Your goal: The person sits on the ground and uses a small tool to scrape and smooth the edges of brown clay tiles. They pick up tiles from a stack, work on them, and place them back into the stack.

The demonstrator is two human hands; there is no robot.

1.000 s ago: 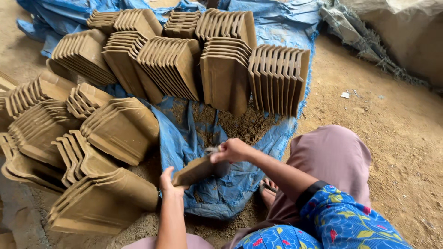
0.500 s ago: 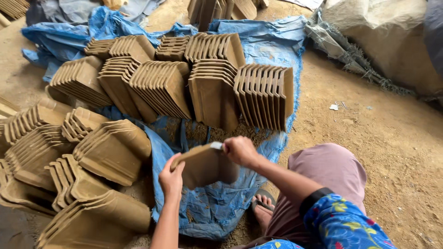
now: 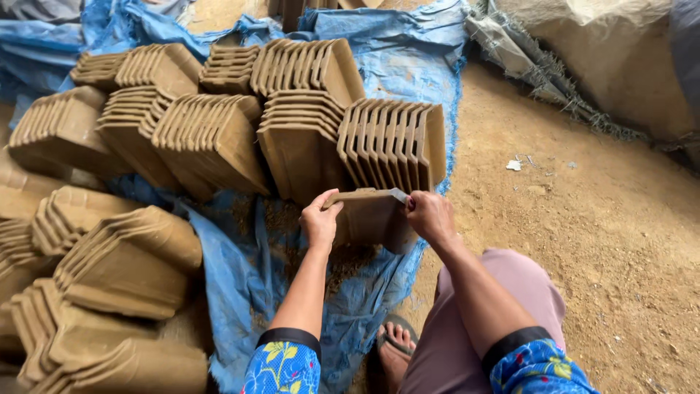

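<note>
Clay tile (image 3: 368,217) now raised upright — both hands' grip clenched on it — above blue tarp (image 3: 240,292), dirt floor (image 3: 605,233).

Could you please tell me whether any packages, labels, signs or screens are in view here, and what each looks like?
None show: no package, label, sign or screen.
Small white scrap: on the dirt floor at right, flat, too small to identify.
Pale sack-like bulk: top right, greyish-tan, unmarked.
</note>
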